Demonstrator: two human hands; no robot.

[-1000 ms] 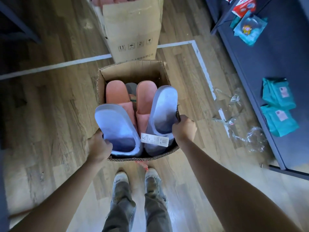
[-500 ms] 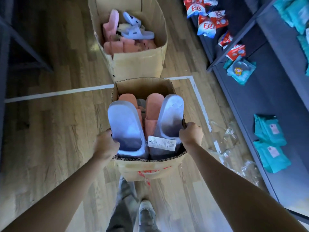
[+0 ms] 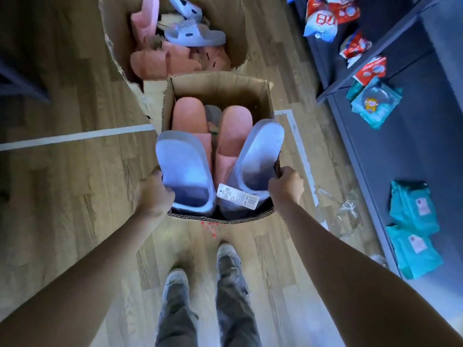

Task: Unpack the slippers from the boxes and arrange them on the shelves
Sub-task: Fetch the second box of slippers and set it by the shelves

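Four slippers fill a small open brown cardboard box (image 3: 218, 87), which is held out in front of the person, with the feet showing below it in the view. Two pale blue foam slippers lie on top at the near end: the left blue slipper (image 3: 184, 171) and the right blue slipper (image 3: 258, 159), each with its sole side up and angled outward. A white paper tag with a barcode (image 3: 238, 199) lies between them at their near ends. Beneath and beyond them sit two salmon-pink slippers (image 3: 190, 113), side by side, toes toward the far wall of the box.

The left hand (image 3: 155, 194) grips the left wall of the box near its near corner, with its fingers curled over the rim and touching the edge of the left blue slipper. The right hand (image 3: 285, 185) grips the right wall in the same way, closed tightly over the rim beside the right blue slipper.

Just behind stands a larger torn cardboard box (image 3: 115, 46) holding pink slippers and lilac strapped sandals (image 3: 198, 36). A white tape line (image 3: 75, 137) crosses the wooden plank floor (image 3: 62, 196). Crumpled clear plastic wrap (image 3: 347, 209) lies on the floor to the right, near a dark blue shelf (image 3: 400, 159) carrying teal packets (image 3: 413, 206) and red and white packets (image 3: 323, 18). The person's worn grey shoes (image 3: 228, 256) stand below the box.
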